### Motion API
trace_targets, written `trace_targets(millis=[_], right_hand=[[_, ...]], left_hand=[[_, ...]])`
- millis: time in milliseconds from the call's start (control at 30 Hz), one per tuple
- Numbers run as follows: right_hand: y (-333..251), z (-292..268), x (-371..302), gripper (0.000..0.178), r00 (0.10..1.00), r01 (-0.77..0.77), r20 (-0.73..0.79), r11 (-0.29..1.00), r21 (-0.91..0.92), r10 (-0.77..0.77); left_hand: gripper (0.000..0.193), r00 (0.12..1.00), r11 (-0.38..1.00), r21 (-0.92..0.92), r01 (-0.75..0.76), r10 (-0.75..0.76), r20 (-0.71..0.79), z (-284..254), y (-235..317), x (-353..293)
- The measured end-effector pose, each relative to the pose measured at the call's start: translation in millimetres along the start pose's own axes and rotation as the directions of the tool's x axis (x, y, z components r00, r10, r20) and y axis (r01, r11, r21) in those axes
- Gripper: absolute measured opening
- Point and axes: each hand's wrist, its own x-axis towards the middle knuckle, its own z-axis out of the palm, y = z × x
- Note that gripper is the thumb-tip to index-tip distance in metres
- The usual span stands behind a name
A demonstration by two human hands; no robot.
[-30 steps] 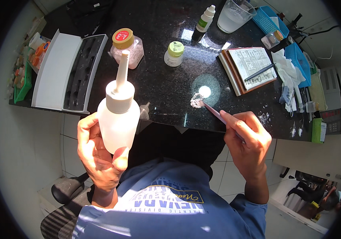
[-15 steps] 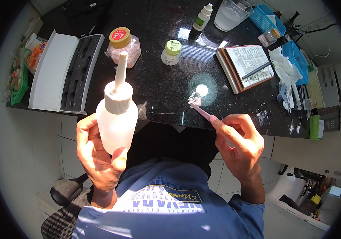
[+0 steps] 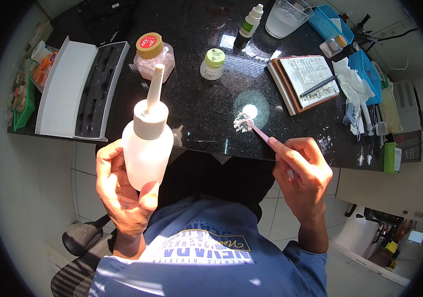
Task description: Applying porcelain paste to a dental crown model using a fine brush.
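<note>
A translucent white squeeze bottle (image 3: pixel 147 153) with a ribbed cap and tapered nozzle stands upright in my left hand (image 3: pixel 126 195), fingers and thumb wrapped round its lower body. My right hand (image 3: pixel 303 173) pinches a slim pink spatula (image 3: pixel 262 134). The spatula's far tip touches a small heap of whitish powder (image 3: pixel 242 123). This heap lies at the edge of a round clear glass disc (image 3: pixel 258 101), where a bright light spot shows. I cannot tell how much liquid the bottle holds.
On the black stone table (image 3: pixel 196 114) stand a gold-lidded jar of pink powder (image 3: pixel 154 62), a green-lidded jar (image 3: pixel 212 65), a dropper bottle (image 3: pixel 251 22) and a clear cup (image 3: pixel 285 20). A notebook with a pen (image 3: pixel 305 81) lies right; an open case (image 3: pixel 80 89) lies left.
The spatula has shifted right and its tip now meets the heap's right side; the powder looks more spread. My right hand moved slightly right. The bottle tilted a little and shifted right.
</note>
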Motion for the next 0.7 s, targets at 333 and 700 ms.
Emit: trace_targets(millis=[333, 700], right_hand=[[-0.4, -0.8, 6.4, 0.037, 1.0, -0.004, 0.022, 0.997, 0.082, 0.002], [-1.7, 0.9, 1.3, 0.042, 0.999, 0.044, 0.003, 0.999, -0.01, -0.044]], left_hand=[[0.076, 0.999, 0.999, -0.039, -0.031, 0.031, 0.008, 0.0, -2.6, -0.7], [0.082, 1.0, 1.0, -0.021, 0.014, -0.014, -0.019, 2.1, -1.2, -1.7]])
